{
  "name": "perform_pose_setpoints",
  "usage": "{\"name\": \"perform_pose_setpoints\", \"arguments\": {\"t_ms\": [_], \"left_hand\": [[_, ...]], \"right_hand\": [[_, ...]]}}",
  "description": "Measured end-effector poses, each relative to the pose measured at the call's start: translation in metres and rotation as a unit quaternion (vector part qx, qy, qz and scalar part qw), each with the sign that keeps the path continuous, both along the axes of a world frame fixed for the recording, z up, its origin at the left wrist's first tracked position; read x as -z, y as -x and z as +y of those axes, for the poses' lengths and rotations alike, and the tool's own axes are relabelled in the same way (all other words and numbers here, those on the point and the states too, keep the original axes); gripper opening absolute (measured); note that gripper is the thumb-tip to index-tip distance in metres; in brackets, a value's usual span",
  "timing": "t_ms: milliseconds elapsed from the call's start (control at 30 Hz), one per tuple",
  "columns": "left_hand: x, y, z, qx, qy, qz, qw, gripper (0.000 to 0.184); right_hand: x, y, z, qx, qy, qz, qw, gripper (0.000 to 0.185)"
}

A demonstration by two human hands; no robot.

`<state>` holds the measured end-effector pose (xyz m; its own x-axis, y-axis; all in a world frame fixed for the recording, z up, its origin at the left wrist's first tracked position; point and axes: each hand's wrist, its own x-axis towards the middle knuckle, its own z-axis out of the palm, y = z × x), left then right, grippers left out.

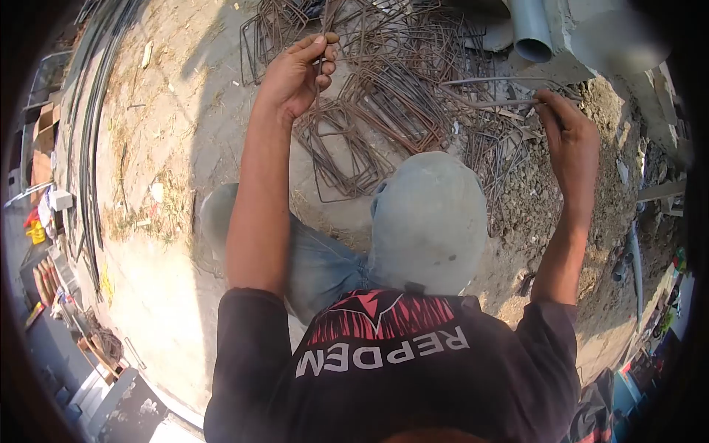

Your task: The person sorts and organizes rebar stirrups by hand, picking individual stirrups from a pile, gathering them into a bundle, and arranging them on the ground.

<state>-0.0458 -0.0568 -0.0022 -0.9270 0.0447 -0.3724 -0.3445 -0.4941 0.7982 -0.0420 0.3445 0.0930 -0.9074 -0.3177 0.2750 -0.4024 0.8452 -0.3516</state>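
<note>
My left hand (301,72) is raised at the upper middle, fingers closed on a thin steel rod (318,94) that runs roughly up and down past the palm. Off to the right, my right hand (567,127) has thumb and fingers pinched at the end of a bent steel bar (491,103). That bar reaches left and doubles back in a narrow loop. Below and between the hands lies a heap of rusty rebar stirrups (402,107), mostly rectangular and tangled. Whether the left rod belongs to one of these stirrups, I cannot tell.
A grey plastic pipe (531,33) stands by a concrete block (580,52) at the upper right. Rubble and soil (543,192) lie beside my knee (432,214). Long dark bars (87,155) run along the left, with household clutter beyond them.
</note>
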Motion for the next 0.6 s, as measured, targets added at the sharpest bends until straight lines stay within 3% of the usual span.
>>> {"name": "perform_pose_setpoints", "arguments": {"t_ms": [133,233,333,433,533,600], "left_hand": [[-0.007,-0.004,-0.017,-0.01,-0.026,0.022,0.999,0.026],[-0.011,-0.009,-0.033,0.0,-0.072,0.054,0.996,0.025],[-0.016,-0.013,-0.031,-0.044,-0.078,0.047,0.995,0.024],[-0.018,-0.015,-0.014,-0.06,-0.065,0.031,0.996,0.022],[-0.017,-0.011,0.008,-0.073,-0.045,0.016,0.996,0.022],[-0.024,-0.014,0.029,-0.094,-0.027,-0.012,0.995,0.022]], "right_hand": [[0.022,0.033,-0.046,-0.091,0.16,-0.104,0.977,0.023],[0.044,0.035,-0.098,-0.052,0.343,-0.245,0.905,0.025],[0.057,0.029,-0.139,-0.044,0.385,-0.219,0.895,0.024],[0.046,0.026,-0.174,-0.065,0.355,-0.121,0.924,0.022],[0.061,0.037,-0.198,-0.172,0.318,-0.006,0.932,0.019],[0.073,0.035,-0.208,-0.198,0.317,-0.036,0.927,0.019]]}}
